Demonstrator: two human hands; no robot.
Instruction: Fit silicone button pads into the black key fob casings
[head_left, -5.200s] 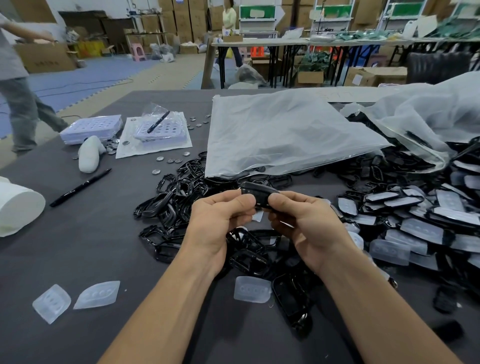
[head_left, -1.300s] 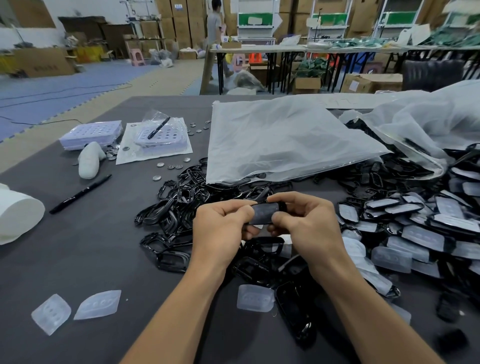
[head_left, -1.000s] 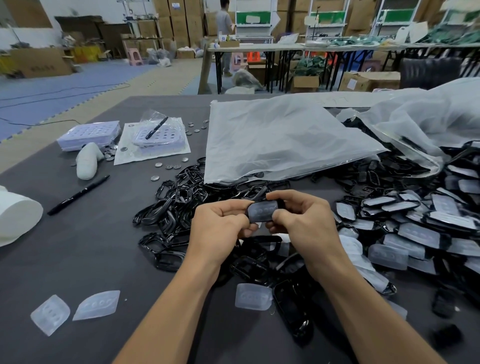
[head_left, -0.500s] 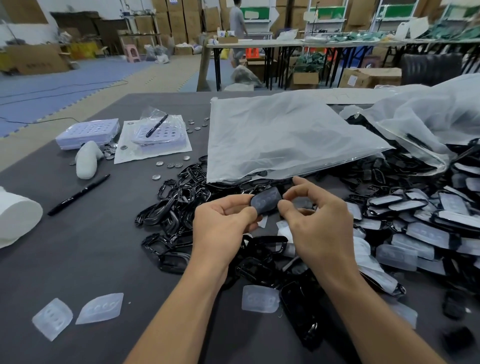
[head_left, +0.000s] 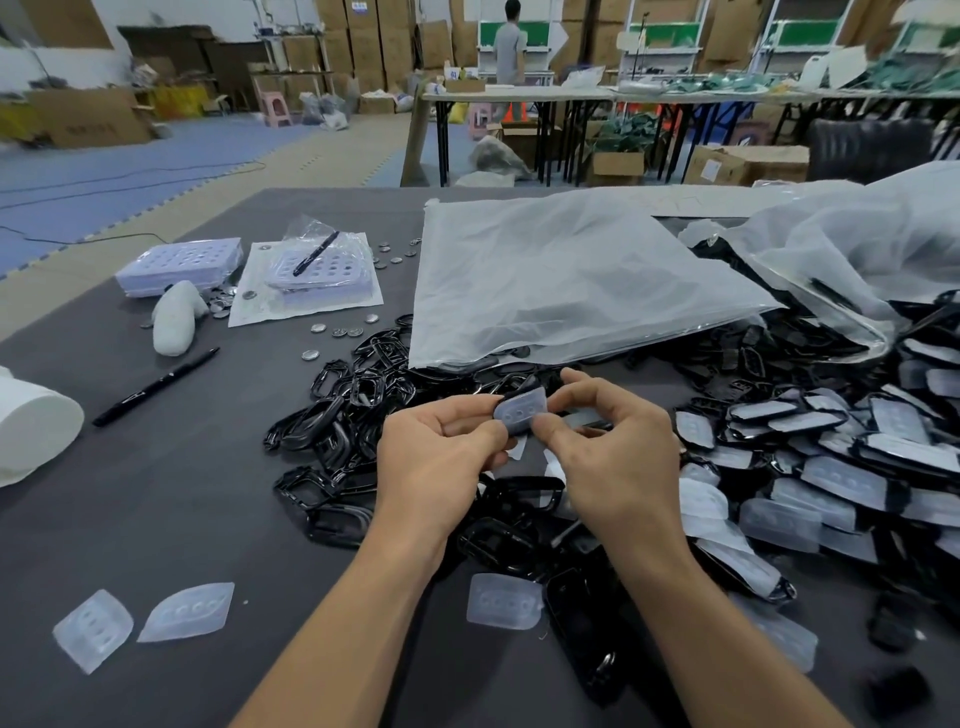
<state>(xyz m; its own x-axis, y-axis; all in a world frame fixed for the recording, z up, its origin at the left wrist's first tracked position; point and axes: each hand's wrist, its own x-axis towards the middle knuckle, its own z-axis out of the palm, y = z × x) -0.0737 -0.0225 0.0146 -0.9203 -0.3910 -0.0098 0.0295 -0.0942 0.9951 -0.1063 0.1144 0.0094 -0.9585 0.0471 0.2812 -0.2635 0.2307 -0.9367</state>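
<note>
Silicone pad (head_left: 519, 413) in black casing (head_left: 531, 383): left hand (head_left: 436, 462), right hand (head_left: 613, 457)

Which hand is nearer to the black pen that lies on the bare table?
Left. The left hand is to the right of the pen, apart from it; the right hand is farther right, beyond the left.

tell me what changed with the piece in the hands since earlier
The fob casing was turned from edge-on to show its pad face. The left hand kept pinching its end; the right hand loosened, then pinched its right edge again. The loose pads and pen stayed put.
</note>
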